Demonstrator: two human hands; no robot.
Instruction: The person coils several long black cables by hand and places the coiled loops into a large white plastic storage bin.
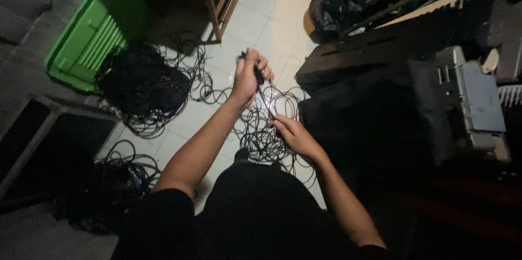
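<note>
The left hand point(247, 75) is raised, its fingers point(263, 67) clamped around the bunched top of a black cable point(266, 99). The cable runs down from those fingers to the right hand point(293, 134), whose fingers pinch it lower down. Beneath both sets of fingers, loose cable loops point(261, 135) spread over the tiled floor point(272, 26). Well left of the fingers sits a tangled cable pile point(144, 88) beside a green crate point(87, 37).

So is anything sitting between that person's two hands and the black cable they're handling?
No. The left hand already grips the black cable up high and the right hand pinches it lower. Nothing lies between them; loose cable coils hang beneath, above the tiled floor.
</note>
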